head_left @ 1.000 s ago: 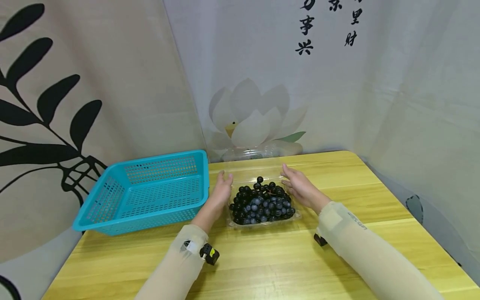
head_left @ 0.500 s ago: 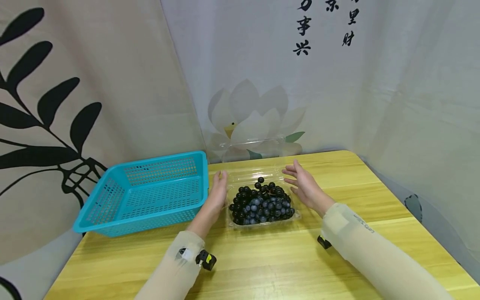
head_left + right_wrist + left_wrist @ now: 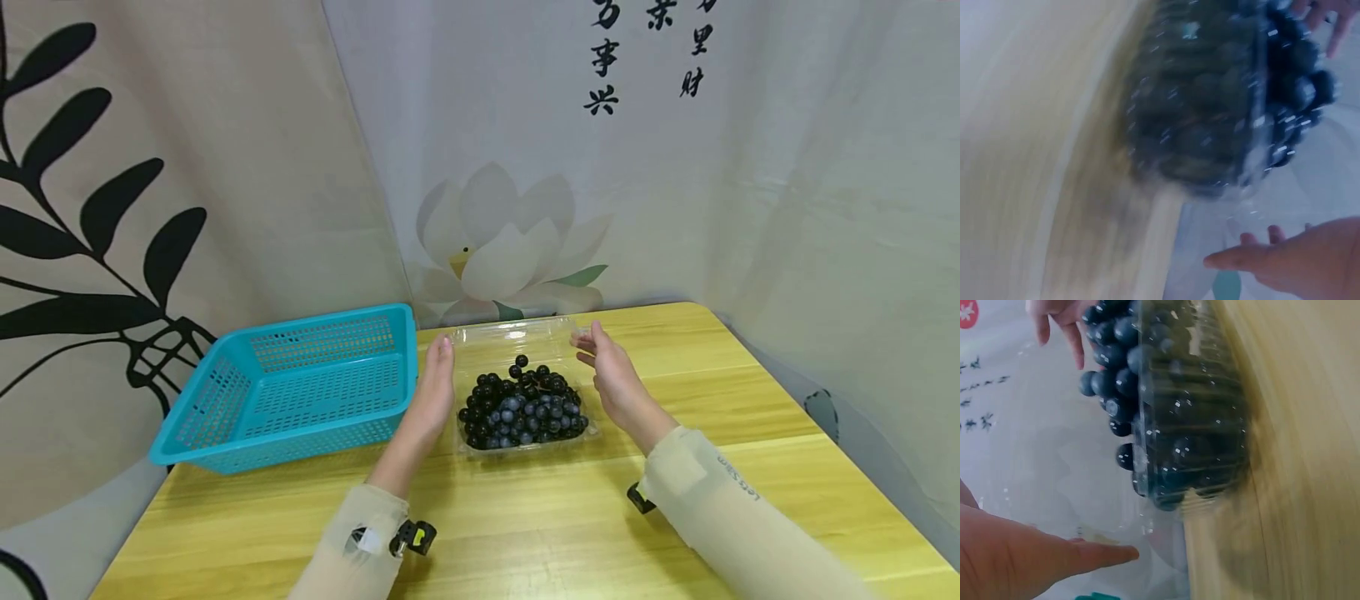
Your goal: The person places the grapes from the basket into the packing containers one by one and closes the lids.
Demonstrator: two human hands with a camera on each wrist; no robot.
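Observation:
A clear plastic clamshell box (image 3: 465, 448) stands on the table, filled with a bunch of dark grapes (image 3: 525, 408) that heaps above its rim. Its see-through lid (image 3: 517, 335) is raised behind the grapes. My left hand (image 3: 431, 398) is at the left side of the box, fingers extended, fingertips by the lid's left corner. On the other side, my right hand (image 3: 621, 379) has its fingertips close to the lid's right corner. Both wrist views show an extended thumb (image 3: 1100, 555) beside the box, with no grape in either hand. The right wrist view is blurred.
Left of the box sits a turquoise perforated plastic basket (image 3: 322, 383), its near right edge close to my left hand. The wooden table (image 3: 525, 533) ends at a printed curtain (image 3: 495, 208) behind. Small cameras (image 3: 412, 537) are strapped to the wrists.
The lid's top edge first rose against the curtain, then came down lower. Both hands have drawn slightly outward from the box, which has stayed in place with its grapes.

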